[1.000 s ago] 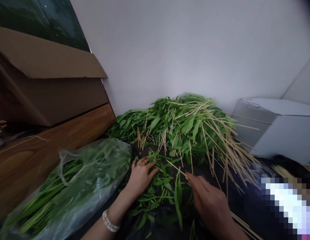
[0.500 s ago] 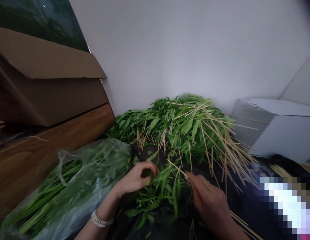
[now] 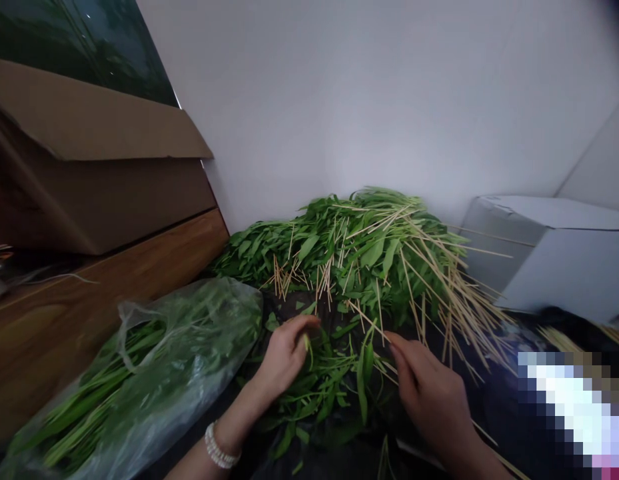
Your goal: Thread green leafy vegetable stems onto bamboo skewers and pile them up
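Note:
My right hand [image 3: 434, 390] is closed in a pinch around a thin wooden skewer [image 3: 366, 320], whose far end points up and to the left. A long green leaf [image 3: 362, 380] hangs beside the skewer; whether it is threaded on is unclear. Across from it, the curled fingers of my left hand [image 3: 285, 353] pinch a green stem [image 3: 308, 345], mostly hidden by the fingers. Loose leafy greens [image 3: 314, 393] lie below and between both hands on a dark surface. Behind them, a large heap of leafy greens [image 3: 309, 247] has many skewers [image 3: 439, 280] sticking out.
At left a clear plastic bag [image 3: 189, 333] holds more long-stemmed greens. Beyond it stands a cardboard box [image 3: 129, 193] on a wooden surface [image 3: 159, 247]. A white box [image 3: 569, 267] sits at right against the white wall [image 3: 339, 100]. A pixelated patch covers the lower right.
My right hand has shifted right and slightly up, carrying the skewer with it. My left hand has moved a little to the right and turned, and the stem in its fingers shows more clearly.

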`<state>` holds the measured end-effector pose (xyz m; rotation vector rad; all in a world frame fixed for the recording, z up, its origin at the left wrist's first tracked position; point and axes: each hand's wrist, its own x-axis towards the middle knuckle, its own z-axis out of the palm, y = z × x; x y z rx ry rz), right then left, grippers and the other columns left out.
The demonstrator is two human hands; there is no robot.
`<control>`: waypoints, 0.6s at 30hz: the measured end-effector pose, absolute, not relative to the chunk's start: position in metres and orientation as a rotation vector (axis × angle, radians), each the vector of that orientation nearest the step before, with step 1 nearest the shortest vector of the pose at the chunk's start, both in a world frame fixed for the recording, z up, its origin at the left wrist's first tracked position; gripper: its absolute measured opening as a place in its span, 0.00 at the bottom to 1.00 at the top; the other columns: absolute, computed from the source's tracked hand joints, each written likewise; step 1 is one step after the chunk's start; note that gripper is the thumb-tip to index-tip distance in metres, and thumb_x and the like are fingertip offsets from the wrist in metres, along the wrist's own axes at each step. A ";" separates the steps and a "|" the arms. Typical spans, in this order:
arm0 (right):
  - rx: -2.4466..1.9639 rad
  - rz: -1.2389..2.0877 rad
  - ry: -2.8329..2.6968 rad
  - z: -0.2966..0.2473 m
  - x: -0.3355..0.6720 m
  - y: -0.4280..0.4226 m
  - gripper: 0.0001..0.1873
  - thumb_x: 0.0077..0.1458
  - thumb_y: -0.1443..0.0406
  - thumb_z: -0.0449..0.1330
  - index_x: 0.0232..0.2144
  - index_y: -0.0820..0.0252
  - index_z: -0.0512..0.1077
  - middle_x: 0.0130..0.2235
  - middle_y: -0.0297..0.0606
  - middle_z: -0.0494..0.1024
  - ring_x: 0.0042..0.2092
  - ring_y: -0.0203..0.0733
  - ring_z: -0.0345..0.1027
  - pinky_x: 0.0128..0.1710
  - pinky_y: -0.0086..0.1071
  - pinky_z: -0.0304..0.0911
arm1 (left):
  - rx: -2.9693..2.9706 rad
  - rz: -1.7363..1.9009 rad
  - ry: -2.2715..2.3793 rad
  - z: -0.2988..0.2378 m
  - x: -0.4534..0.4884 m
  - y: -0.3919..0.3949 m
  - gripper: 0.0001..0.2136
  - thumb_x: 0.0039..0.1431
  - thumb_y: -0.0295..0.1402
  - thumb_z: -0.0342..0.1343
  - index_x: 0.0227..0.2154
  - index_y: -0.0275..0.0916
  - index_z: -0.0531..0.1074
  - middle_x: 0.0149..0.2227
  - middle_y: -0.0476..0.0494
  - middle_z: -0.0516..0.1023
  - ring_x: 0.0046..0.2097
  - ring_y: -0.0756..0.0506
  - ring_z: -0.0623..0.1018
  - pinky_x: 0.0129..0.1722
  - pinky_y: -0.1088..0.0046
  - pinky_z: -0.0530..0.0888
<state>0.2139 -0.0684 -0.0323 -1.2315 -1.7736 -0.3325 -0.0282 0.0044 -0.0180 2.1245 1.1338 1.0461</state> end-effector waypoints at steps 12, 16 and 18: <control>-1.283 -0.313 -1.779 -0.033 0.215 -0.067 0.13 0.64 0.67 0.50 0.47 0.62 0.70 0.37 0.38 0.78 0.35 0.36 0.74 0.39 0.28 0.65 | 2.775 0.236 1.152 -0.021 0.015 -0.020 0.22 0.59 0.24 0.48 0.54 0.51 0.68 0.48 0.41 0.72 0.48 0.39 0.69 0.47 0.59 0.64; -1.275 -0.315 -1.785 -0.034 0.215 -0.066 0.13 0.64 0.67 0.50 0.47 0.62 0.70 0.37 0.37 0.78 0.36 0.36 0.74 0.39 0.28 0.65 | 2.644 0.400 1.076 -0.021 0.014 -0.022 0.23 0.56 0.20 0.47 0.52 0.47 0.70 0.49 0.43 0.74 0.51 0.41 0.69 0.49 0.61 0.64; -1.274 -0.315 -1.778 -0.035 0.215 -0.066 0.13 0.64 0.67 0.50 0.47 0.62 0.70 0.37 0.37 0.78 0.36 0.36 0.74 0.38 0.27 0.65 | 2.500 0.604 1.032 -0.018 0.010 -0.020 0.24 0.54 0.18 0.46 0.50 0.44 0.71 0.49 0.44 0.74 0.51 0.42 0.69 0.51 0.62 0.64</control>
